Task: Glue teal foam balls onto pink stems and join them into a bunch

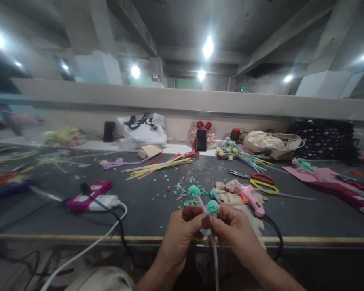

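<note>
Close to the table's front edge, my left hand point(182, 228) pinches a pale pink fuzzy stem point(216, 262) that hangs down below the table edge. A teal fluffy flower head point(194, 191) tops the stem's upper end. Right beside it, my right hand point(235, 228) has thumb and fingers closed at a second teal flower head point(212, 207), which touches the stem. Another small teal piece point(213, 193) shows just behind; whether it is attached is unclear. The fingertips partly hide the joint. Loose teal and pink bits point(182, 190) lie scattered beyond my hands.
To the right, a pink glue gun point(254, 202) rests on ragged beige cloth point(226, 197), near red-handled scissors point(262, 178) and yellow-handled scissors point(265, 186). A purple power strip point(101, 187) with cables is left. Fuzzy sticks point(160, 167) and a phone point(201, 140) stand farther back.
</note>
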The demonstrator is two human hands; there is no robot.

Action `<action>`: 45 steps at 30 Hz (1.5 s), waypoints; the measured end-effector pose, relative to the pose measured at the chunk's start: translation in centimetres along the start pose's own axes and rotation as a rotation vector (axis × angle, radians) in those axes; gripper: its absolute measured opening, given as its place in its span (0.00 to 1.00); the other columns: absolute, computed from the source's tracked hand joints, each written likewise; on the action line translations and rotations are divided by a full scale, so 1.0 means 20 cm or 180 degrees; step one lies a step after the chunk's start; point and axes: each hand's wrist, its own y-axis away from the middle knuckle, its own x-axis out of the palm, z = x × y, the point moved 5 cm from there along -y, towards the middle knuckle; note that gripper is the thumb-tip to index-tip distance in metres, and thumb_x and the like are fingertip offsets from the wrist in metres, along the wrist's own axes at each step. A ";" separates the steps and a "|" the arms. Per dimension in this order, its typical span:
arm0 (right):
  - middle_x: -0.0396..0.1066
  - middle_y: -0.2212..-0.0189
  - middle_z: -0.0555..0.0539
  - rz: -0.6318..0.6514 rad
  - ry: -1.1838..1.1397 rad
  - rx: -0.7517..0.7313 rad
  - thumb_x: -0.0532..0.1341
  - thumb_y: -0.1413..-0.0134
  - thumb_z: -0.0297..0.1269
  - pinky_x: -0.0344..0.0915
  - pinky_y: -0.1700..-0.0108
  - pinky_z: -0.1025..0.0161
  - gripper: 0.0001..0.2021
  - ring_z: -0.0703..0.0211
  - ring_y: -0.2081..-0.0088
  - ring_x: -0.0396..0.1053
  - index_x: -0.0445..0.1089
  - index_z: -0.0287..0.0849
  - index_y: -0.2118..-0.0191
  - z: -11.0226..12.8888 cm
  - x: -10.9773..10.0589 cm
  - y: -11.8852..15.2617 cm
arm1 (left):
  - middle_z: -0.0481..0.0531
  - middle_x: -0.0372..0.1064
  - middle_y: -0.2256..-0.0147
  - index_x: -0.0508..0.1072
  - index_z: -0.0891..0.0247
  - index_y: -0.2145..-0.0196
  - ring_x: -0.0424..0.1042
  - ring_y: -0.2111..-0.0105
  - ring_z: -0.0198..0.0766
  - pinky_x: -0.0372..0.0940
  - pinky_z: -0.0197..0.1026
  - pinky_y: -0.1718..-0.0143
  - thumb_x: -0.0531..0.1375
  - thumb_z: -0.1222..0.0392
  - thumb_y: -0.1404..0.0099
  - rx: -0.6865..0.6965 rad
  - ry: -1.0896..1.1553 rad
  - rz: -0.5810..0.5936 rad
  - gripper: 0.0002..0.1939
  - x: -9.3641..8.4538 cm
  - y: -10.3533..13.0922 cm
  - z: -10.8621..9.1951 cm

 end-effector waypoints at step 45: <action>0.59 0.89 0.56 -0.0288 -0.0505 0.0004 0.59 0.58 0.41 0.52 0.86 0.73 0.11 0.70 0.88 0.55 0.64 0.39 0.80 -0.29 0.03 0.07 | 0.44 0.61 0.82 0.71 0.67 0.82 0.60 0.80 0.30 0.55 0.33 0.76 0.62 0.59 0.54 0.0277 -0.0423 -0.0310 0.08 -0.02 0.05 0.14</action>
